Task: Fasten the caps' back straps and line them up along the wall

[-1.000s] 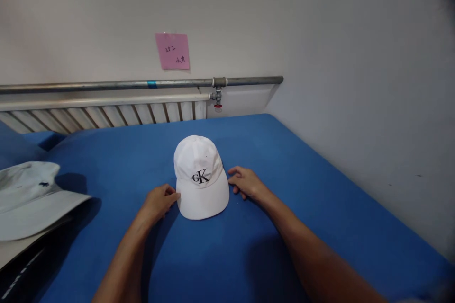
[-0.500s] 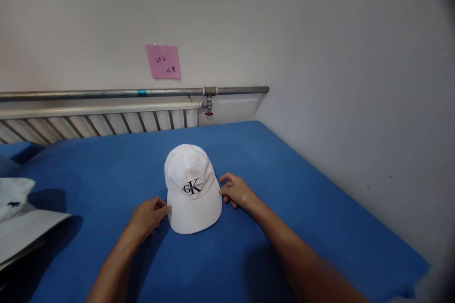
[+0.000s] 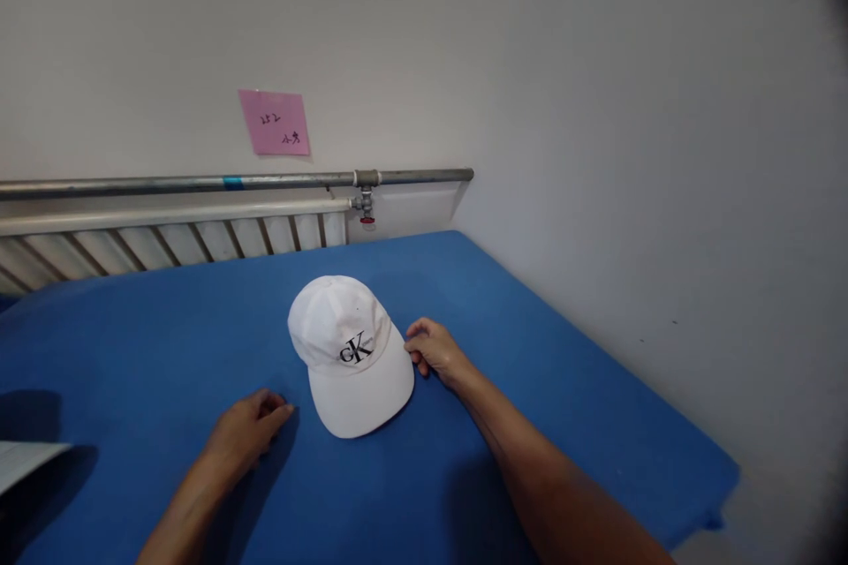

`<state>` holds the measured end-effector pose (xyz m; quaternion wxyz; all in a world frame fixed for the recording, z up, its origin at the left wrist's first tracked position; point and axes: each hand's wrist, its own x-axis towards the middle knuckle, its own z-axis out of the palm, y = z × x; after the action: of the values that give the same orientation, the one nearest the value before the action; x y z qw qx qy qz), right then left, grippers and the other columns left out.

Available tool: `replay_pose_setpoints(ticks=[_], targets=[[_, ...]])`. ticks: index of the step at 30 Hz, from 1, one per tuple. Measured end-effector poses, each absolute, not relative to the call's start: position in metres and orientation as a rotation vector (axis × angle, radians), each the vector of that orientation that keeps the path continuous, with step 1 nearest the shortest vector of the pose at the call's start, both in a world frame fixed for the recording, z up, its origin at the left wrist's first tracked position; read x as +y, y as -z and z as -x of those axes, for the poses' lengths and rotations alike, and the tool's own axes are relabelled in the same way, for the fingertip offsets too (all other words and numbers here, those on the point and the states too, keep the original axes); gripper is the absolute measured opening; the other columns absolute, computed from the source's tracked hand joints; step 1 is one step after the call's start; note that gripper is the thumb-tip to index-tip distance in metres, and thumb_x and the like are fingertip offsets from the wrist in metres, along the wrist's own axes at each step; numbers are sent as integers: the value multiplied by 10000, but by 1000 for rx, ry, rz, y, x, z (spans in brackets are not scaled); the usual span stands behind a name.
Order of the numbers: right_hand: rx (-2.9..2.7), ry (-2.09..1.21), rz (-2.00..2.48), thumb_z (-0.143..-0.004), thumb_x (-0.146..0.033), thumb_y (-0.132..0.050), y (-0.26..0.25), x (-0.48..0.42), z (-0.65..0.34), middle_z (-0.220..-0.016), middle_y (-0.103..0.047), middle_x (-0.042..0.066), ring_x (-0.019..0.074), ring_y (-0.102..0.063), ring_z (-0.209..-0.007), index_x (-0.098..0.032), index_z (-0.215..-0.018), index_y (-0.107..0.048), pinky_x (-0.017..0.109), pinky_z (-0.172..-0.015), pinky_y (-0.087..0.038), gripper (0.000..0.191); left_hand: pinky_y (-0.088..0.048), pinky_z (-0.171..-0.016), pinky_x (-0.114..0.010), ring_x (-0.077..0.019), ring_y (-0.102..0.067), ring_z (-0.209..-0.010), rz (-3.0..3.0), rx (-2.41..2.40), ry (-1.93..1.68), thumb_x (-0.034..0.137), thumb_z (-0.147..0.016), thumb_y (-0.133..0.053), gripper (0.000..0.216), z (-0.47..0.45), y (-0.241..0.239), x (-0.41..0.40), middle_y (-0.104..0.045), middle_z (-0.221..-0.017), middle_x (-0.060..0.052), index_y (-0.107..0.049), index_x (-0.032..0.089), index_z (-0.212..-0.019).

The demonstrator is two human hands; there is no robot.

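A white baseball cap (image 3: 341, 327) with black lettering on its front rests on the blue sheet, brim toward me and turned slightly to the right. My right hand (image 3: 434, 347) pinches the right edge of the brim between thumb and fingers. Left of the brim, a small gap away from it, my left hand (image 3: 250, 425) hovers low over the sheet. Its fingers are loosely bent, the thumb points toward the cap, and nothing shows in it.
The blue-covered surface (image 3: 165, 327) reaches the wall on the right. At the far side run a metal pipe (image 3: 284, 183) with a red-handled valve (image 3: 367, 219) and a white radiator (image 3: 218, 240). A pale brim-like edge (image 3: 30, 459) juts in at left. A pink note (image 3: 275, 124) hangs above.
My left hand has let go of the brim and moved left. The cap has turned a little, its crown swinging left, with my right hand still at the brim. The view has shifted right.
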<state>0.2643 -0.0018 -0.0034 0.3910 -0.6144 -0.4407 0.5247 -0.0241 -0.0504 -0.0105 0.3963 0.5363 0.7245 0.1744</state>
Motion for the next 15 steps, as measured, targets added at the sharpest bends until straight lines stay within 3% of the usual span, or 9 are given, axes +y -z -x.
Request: replay_pose_setpoints(ticks=[15], targets=[[-844,-1123,1373,-611,-111,-553,17,34,-325,-418,-450,-114,58,-377,-303,-204,-720,-469,170,-325,-289,166,-428,-436,-254,-196,-563,-554,-1454,1858,-351,577,-736,-441,456,28,16,-53,-530,-595,0,-604,182,-895]])
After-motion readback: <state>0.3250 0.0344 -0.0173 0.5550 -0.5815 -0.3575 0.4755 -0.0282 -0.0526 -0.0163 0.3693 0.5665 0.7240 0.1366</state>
